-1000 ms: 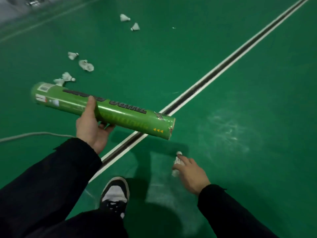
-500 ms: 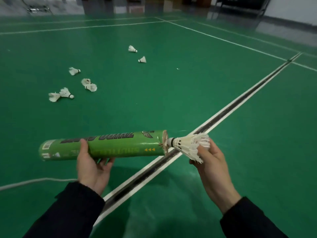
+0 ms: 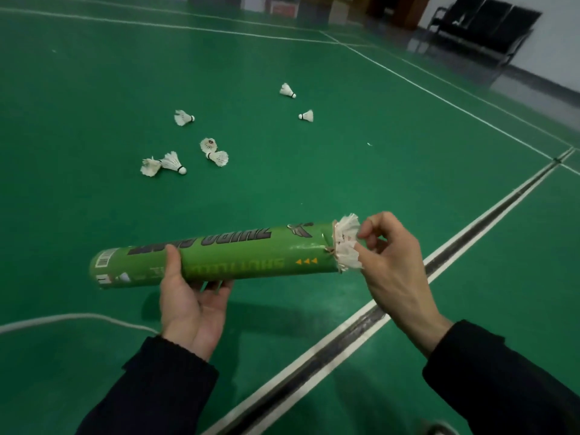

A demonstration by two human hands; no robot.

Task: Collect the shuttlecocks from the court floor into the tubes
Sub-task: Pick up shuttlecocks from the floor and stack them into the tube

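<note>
Green court floor [image 3: 345, 171] is lying beneath the tube [image 3: 238, 255]; left hand [image 3: 191, 302] is gripping it, right hand [image 3: 395, 262] is pinching a shuttlecock [image 3: 346, 243] at its mouth, best pushed in straight.

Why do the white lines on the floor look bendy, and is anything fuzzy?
Head view: the wide-angle lens curves the court lines near the edges; the chairs far back look soft; the green tube casts a dark shadow on the floor under it; the shuttlecock at its mouth is sharp enough to show feathers.

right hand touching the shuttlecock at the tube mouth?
Touching. Head view: right hand fingertips sit on the feathers of the shuttlecock sticking out of the tube.
</note>
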